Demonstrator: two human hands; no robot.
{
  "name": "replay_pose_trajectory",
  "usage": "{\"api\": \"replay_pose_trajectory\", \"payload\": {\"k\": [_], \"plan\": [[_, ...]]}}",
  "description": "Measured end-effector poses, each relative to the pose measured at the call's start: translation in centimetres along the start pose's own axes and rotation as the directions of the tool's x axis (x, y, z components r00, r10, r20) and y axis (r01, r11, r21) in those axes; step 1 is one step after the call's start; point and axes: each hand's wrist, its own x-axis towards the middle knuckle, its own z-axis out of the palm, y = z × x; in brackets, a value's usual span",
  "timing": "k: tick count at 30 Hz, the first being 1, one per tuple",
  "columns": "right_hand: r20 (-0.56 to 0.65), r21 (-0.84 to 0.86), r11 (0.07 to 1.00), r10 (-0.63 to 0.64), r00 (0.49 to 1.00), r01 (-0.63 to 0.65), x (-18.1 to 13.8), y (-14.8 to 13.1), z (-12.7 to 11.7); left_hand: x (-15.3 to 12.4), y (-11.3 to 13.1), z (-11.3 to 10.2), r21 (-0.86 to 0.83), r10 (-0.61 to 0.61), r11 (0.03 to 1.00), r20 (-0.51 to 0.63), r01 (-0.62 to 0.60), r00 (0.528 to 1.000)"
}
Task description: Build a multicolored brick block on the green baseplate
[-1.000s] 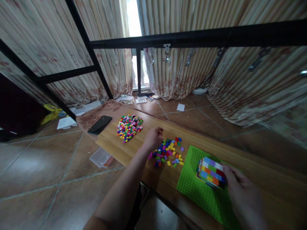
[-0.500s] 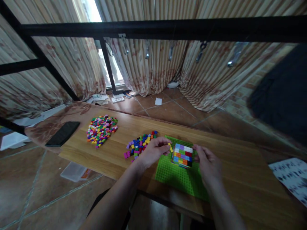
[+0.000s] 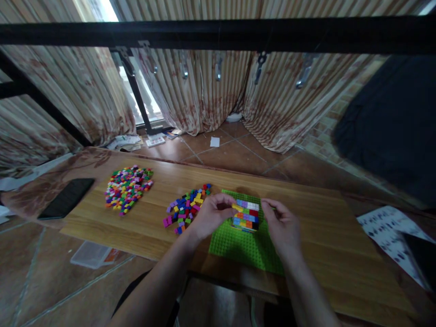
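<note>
A green studded baseplate (image 3: 245,250) lies on the wooden table. On it stands a low block of stacked, many-coloured toy bricks (image 3: 245,220). My left hand (image 3: 215,213) pinches a yellow toy brick (image 3: 237,208) between thumb and forefinger, over the block's upper left edge. Whether that brick is pressed down there I cannot tell. My right hand (image 3: 282,227) is at the block's right side, thumb and forefinger closed together by its upper right corner. Anything between those fingertips is too small to make out. Left of the plate, loose bricks (image 3: 185,206) are spread near my left wrist.
A larger pile of small bricks (image 3: 127,186) is farther left on the table (image 3: 323,236). A black phone-like slab (image 3: 66,198) lies at the left end. To the right are a printed sheet (image 3: 391,234) and a dark flat object (image 3: 420,254). A clear plastic tray (image 3: 90,254) rests on the floor.
My left hand has brought the yellow brick from beside the block to over its left edge. The right hand stays by the block's right side. The whole view has shifted.
</note>
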Motion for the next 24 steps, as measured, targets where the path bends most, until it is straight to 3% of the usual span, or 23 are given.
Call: {"api": "replay_pose_trajectory", "payload": {"k": [3,6,9,17,24], "plan": [[0.047,-0.030,0.987,-0.156,0.987,0.158,-0.3,-0.5,-0.1,0.0,-0.1,0.0,0.013,0.025,1.000,0.003,-0.025,1.000],[0.168,-0.084,0.933,-0.333,0.928,0.351,-0.7,-1.0,-0.1,0.0,-0.2,0.0,0.023,0.042,0.999,0.021,-0.042,0.999],[0.268,-0.125,0.880,-0.415,0.870,0.458,-1.0,-1.2,0.1,0.0,-0.4,0.3,-0.011,0.062,0.998,0.050,-0.062,0.997],[0.291,-0.144,0.834,-0.479,0.828,0.532,-1.0,-0.5,0.0,-0.1,-1.0,1.6,-0.141,0.122,0.983,0.050,-0.114,0.991],[0.298,-0.156,0.839,-0.463,0.835,0.521,-0.7,0.0,0.0,0.0,-0.8,0.5,0.029,0.139,0.990,-0.027,-0.138,0.990]]}}
